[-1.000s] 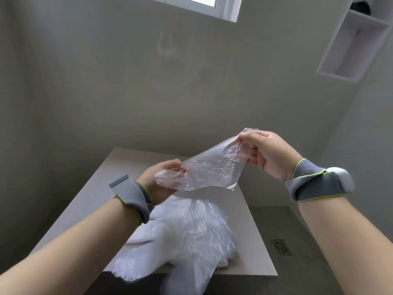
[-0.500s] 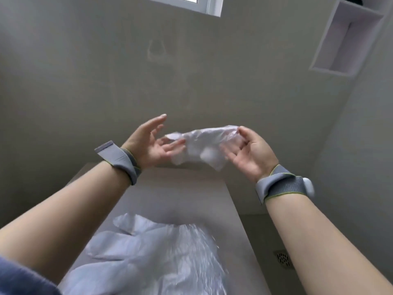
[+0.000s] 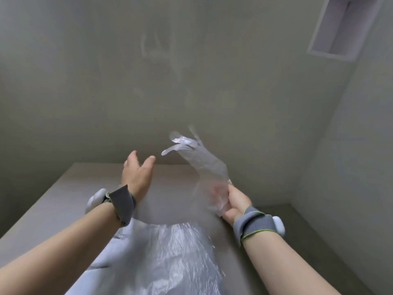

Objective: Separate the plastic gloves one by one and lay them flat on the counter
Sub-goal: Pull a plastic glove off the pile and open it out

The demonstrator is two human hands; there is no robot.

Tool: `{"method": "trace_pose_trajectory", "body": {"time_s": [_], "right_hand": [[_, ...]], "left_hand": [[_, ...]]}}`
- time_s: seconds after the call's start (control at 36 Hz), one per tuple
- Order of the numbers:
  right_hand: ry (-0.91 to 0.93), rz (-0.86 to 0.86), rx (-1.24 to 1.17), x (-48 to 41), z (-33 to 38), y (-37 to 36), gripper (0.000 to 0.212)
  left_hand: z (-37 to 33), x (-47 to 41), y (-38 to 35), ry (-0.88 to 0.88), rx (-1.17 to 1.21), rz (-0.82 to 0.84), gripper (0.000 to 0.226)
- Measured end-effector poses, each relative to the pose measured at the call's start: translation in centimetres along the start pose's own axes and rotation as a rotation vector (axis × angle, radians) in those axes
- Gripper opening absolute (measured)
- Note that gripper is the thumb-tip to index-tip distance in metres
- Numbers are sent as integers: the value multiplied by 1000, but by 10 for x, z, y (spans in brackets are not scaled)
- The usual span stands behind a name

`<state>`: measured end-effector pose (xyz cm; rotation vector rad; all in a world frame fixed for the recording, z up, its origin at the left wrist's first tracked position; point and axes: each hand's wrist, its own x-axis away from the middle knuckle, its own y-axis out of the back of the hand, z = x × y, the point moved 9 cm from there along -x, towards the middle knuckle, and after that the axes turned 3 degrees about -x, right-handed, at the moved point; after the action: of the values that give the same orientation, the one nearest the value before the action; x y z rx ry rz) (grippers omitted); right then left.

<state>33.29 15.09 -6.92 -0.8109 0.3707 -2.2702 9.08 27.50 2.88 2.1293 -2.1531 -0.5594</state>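
**Right hand** (image 3: 235, 201): the grip is closed, with the fingers curled round the bunched cuff of one clear plastic glove (image 3: 204, 165). The glove is held in the air above the tabletop (image 3: 53, 205). It rises from the grip toward 11 o'clock, with its finger sleeves splayed at the top.

**Left hand** (image 3: 138, 173): the grip is open, fingers straight and pointing up, and it holds nothing. It stands at 9 o'clock of the glove, near the finger sleeves but apart from them.

**Remaining stock:** a loose pile of gloves (image 3: 170, 258) lies on the tabletop at 6 o'clock of both hands.

**Handling:** the film is judged very light, limp and clingy. It probably wafts in any air movement, wrinkles readily and sticks to neighbouring sheets. Take hold at the cuff edge and at the fingertip end, one hand on each, and tension it lightly before lowering. Avoid hard pulls, because thin film may stretch or tear.

**Containers:** no box or bag holds the gloves. A wall recess (image 3: 331, 39) at 1 o'clock is the only compartment in view, and its contents cannot be seen.
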Motion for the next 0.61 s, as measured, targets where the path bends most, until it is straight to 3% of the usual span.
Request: {"method": "trace_pose_trajectory", "body": {"time_s": [0.08,0.19,0.31,0.39,0.44,0.56,0.61], "right_hand": [[74,-91,-5,2,7,8,24],[126,-116,26,10,10,8,33],[106,-137,-37,20,7,10,22],[83,-148,-100,27,4,11,23],[67,-155,-110,28,0,11,23],[8,-141,-141,28,-11,10,14],[-15,-117,-119,31,-13,11,17]], "left_hand": [[-22,13,1,-111,-25,-29,58],[-63,40,8,-433,-68,-75,66],[-96,74,-5,-858,-199,43,58],[-100,90,-24,-1033,-287,179,51],[-89,88,-39,-979,-365,271,52],[-45,78,-71,-669,-567,521,79],[-23,74,-81,-543,-658,626,68]]}}
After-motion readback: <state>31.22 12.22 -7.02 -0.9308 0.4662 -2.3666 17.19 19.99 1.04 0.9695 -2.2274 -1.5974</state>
